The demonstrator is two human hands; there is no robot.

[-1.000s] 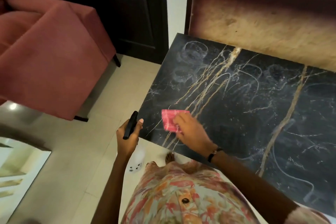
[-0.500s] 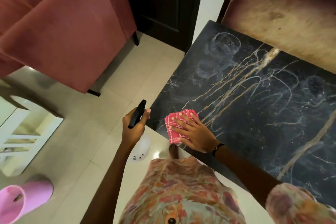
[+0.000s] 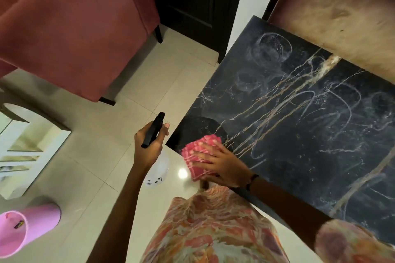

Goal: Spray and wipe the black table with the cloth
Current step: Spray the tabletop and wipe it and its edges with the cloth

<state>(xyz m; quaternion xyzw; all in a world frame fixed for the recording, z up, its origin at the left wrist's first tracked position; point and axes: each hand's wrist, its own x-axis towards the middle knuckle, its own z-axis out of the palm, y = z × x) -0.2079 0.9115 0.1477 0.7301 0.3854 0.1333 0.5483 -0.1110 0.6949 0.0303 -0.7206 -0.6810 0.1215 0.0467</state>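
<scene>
The black marble table [image 3: 299, 134] with tan veins and pale smear marks fills the right side. My right hand [image 3: 222, 164] lies flat with spread fingers on a pink checked cloth [image 3: 197, 156] at the table's near left corner; part of the cloth hangs over the edge. A wiped dark patch lies just beyond the cloth. My left hand [image 3: 149, 145] is off the table to the left, over the floor, closed around a spray bottle [image 3: 157, 168] with a black head and a clear body.
A red armchair [image 3: 70, 28] stands at upper left with a dark door behind it. A brown wooden panel [image 3: 342, 13] borders the table's far side. On the tiled floor at left are a white shelf unit [image 3: 27, 147] and a pink bucket [image 3: 25, 228].
My right hand has slid the cloth toward the table's near left corner, partly over the edge. The view has shifted left and down; the left hand still holds the bottle.
</scene>
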